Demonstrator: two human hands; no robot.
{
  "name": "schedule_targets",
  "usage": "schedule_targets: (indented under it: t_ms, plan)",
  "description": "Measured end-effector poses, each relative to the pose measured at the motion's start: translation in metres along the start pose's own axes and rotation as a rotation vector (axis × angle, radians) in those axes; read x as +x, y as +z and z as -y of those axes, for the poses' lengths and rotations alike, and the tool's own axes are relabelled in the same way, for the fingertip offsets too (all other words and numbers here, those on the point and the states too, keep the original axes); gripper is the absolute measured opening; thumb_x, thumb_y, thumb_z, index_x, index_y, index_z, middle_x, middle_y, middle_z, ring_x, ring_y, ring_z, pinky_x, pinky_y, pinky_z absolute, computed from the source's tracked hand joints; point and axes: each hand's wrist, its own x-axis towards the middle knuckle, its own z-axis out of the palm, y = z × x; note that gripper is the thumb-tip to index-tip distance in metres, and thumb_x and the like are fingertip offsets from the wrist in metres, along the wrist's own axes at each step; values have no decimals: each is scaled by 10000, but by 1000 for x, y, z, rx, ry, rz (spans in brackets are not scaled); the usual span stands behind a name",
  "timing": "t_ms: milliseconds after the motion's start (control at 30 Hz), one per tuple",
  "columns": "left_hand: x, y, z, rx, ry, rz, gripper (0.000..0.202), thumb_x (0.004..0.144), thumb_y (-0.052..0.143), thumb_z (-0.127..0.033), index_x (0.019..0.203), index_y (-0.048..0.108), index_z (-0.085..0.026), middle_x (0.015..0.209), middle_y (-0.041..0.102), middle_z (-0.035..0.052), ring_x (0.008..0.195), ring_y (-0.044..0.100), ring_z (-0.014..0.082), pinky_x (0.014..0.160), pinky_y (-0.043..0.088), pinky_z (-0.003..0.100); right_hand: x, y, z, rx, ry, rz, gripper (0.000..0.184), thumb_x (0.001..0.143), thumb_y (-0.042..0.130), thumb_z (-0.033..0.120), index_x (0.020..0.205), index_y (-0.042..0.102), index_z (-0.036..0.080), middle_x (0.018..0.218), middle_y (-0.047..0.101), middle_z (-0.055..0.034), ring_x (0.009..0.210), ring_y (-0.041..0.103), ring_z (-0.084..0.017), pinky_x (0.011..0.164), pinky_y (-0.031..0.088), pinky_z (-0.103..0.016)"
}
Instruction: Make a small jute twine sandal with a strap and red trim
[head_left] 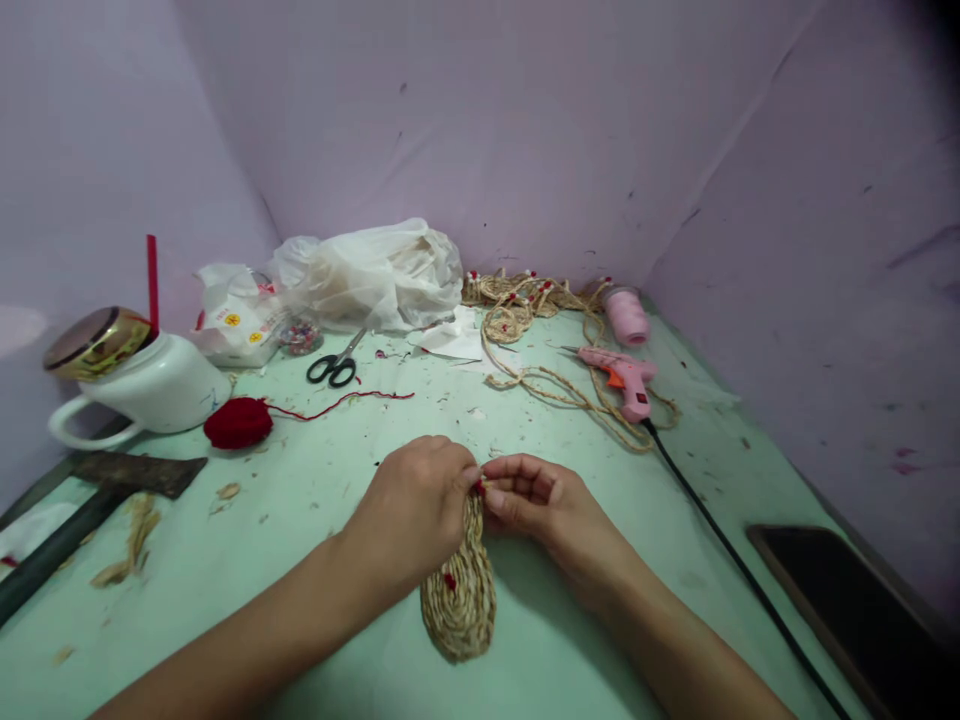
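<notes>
A long coiled piece of braided straw cord (pixel 459 615) hangs or stands below my hands, its rounded lower end toward me. My left hand (pixel 420 495) is closed around its upper end, thumb along the top. Beside it, my right hand (pixel 544 500) pinches with thumb and forefinger at that same tip. Small red and white bits (pixel 481 485) show between the fingertips; exactly what the right fingers grip is too small to make out. A dark red spot (pixel 449 581) marks the coil's face.
A pink glue gun (pixel 619 378) lies at the right over loose straw cord (pixel 559 392), its black cable running toward me. Black-handled scissors (pixel 334 369), a red yarn ball (pixel 238 424), a white mug (pixel 169 385) and a hammer (pixel 139 472) lie left. A phone (pixel 847 600) sits right.
</notes>
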Motion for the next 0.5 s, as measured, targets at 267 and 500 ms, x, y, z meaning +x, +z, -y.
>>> schedule_targets:
  t_ms: [267,500]
  plan:
    - [-3,0,1,-258,-114,-61,224,826,417,-207,698,597,-169,674,606,7,648,537,131,626,392,246,-1,3,0,-123,156,-34,186,532,731,237,583,597,118,485,593,12,448,548,-80,460,467,-202]
    - [-7,12,1,-375,-210,-93,143,766,494,-186,691,616,-182,676,627,-1,659,562,137,631,415,250,0,1,3,-231,188,-67,65,532,632,178,525,584,134,423,581,16,410,548,-89,415,463,-197]
